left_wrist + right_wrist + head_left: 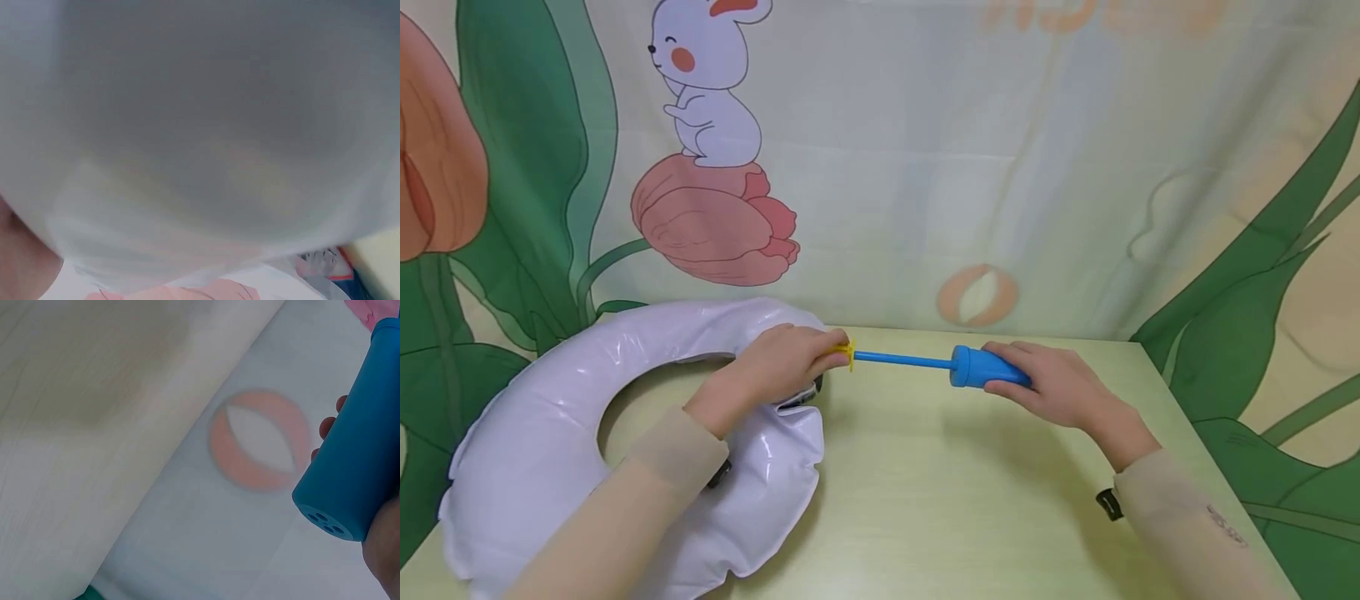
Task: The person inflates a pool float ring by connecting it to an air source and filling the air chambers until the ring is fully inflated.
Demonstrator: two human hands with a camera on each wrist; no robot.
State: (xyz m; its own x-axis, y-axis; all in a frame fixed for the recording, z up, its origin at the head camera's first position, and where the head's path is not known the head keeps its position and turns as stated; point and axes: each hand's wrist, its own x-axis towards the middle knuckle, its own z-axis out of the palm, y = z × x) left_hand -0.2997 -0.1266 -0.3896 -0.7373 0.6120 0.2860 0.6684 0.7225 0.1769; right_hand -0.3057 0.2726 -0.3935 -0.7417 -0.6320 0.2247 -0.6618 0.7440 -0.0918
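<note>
My right hand [1054,379] grips a blue hand pump [983,367], its fingers and thumb wrapped round the barrel. In the right wrist view the barrel's holed end [325,520] shows, with fingertips [326,427] along its far side. A thin blue rod [902,359] extends leftward from the barrel. At the rod's tip, my left hand [778,362] pinches a yellow flanged piece [852,355]; most of that piece is hidden by the fingers. Beneath the left hand and forearm lies a white inflatable ring [520,467], puffed but wrinkled at its edges.
The pale wooden table [895,517] ends at a hanging cloth [880,167] printed with a rabbit and tulips. The ring covers the table's left side. A blurred white surface [200,125] fills most of the left wrist view, with printed packaging [328,265] at its lower right.
</note>
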